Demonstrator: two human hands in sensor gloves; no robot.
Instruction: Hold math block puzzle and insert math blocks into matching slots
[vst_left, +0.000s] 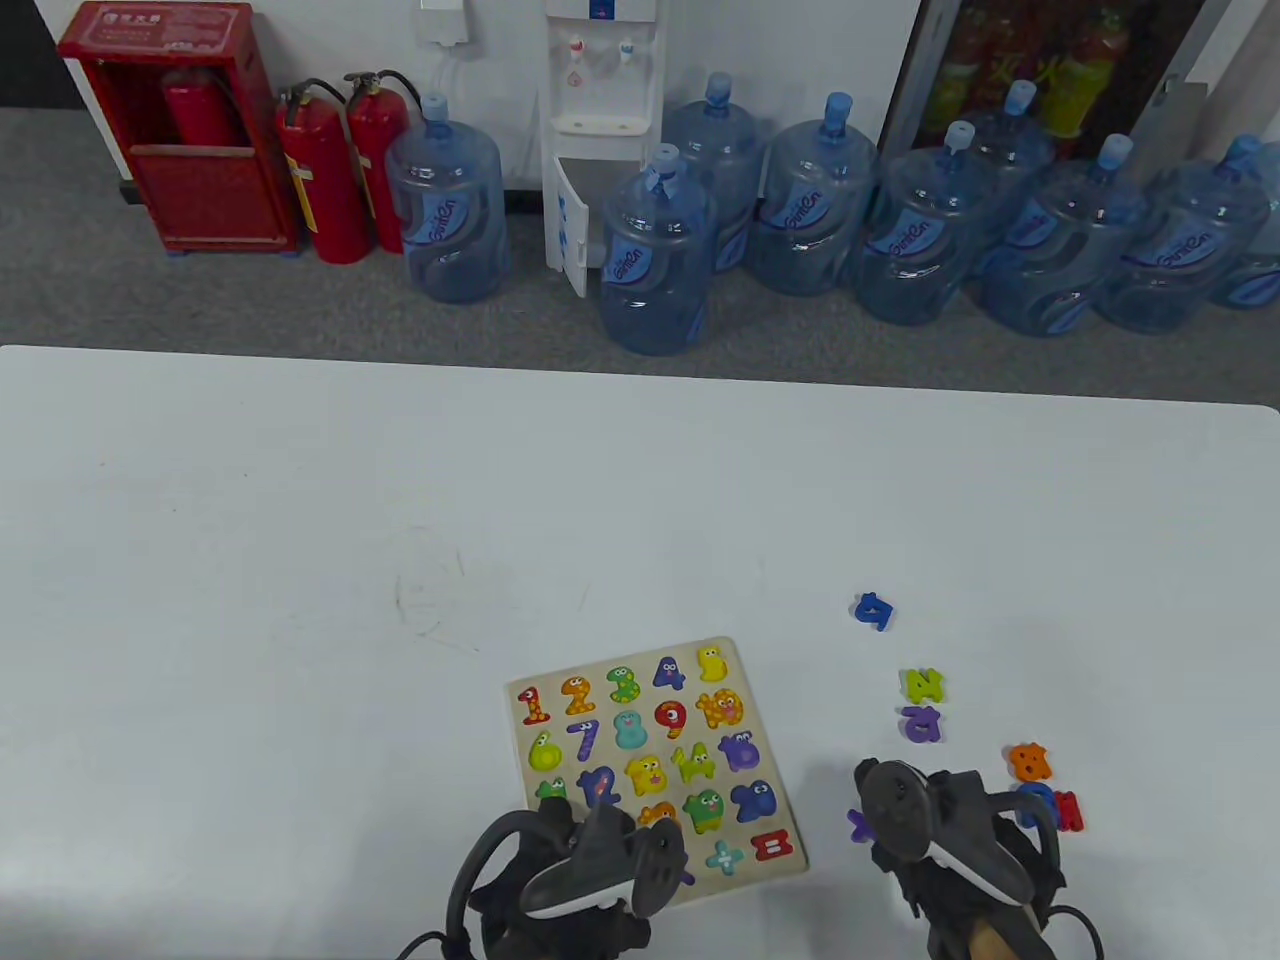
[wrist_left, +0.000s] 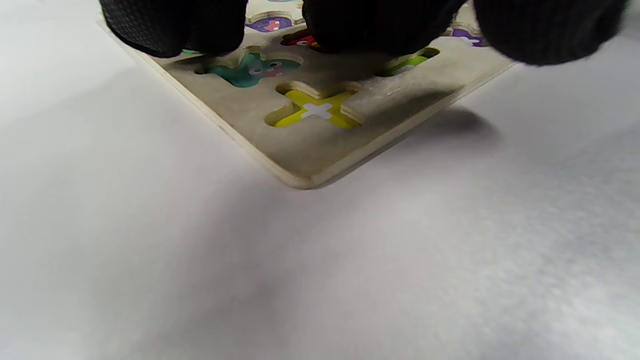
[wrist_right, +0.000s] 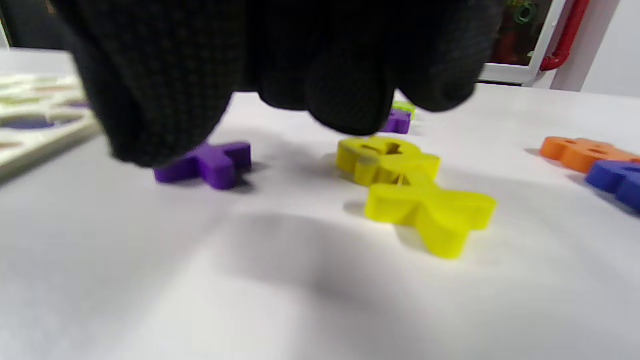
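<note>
The puzzle board (vst_left: 655, 760) lies on the desk (vst_left: 300, 560) in the lower middle of the table view, and most of its slots look filled with coloured numbers. This is a judgement from a small, busy picture; some of what reads as a filled slot may only be the printed floor of an empty one. In the left wrist view at least one slot is plainly open: a plus-shaped cutout (wrist_left: 315, 109) with a yellow floor near the board's closest corner.

The left hand (vst_left: 585, 865) sits at the board's lower edge. Its fingers (wrist_left: 380, 25) appear to press down on the board's surface, holding it steady rather than closing round anything.

Loose blocks wait at the lower right of the table view: a blue one (vst_left: 874, 609), a green one (vst_left: 922, 685), a purple one (vst_left: 921, 722), an orange one (vst_left: 1029, 762), plus blue and red pieces partly hidden behind the right hand (vst_left: 950, 835). The right wrist view adds a yellow block (wrist_right: 415, 192) and a purple cross-shaped block (wrist_right: 207, 162) lying flat on the desk.

The right hand's fingers (wrist_right: 345, 100) hover curled just above these, holding nothing that I can see; whether one of them touches the purple cross I cannot tell.

So the task looks well advanced, with roughly eight pieces left to seat.
</note>
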